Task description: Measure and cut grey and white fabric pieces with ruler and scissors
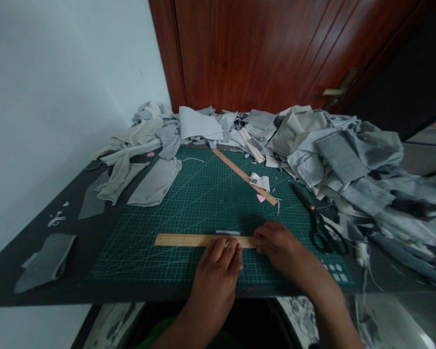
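A wooden ruler (185,239) lies crosswise near the front of the green cutting mat (199,194). My left hand (220,264) presses on its middle, fingers bent and close together over it. A small grey fabric piece (228,233) shows behind the ruler, its rest hidden by the ruler and my left hand. My right hand (276,240) closes round the ruler's right end, the fingertips partly hidden. Farther back, a second wooden ruler (234,168) lies slanted, with a white fabric scrap (259,182) on it and a pink scrap (260,198) beside it.
Black-handled scissors (318,223) lie at the mat's right side. A big heap of grey and white fabric (349,155) covers the right and back of the dark table (105,291). Folded grey cloth (47,264) rests at the front left. A wooden door (247,53) stands behind.
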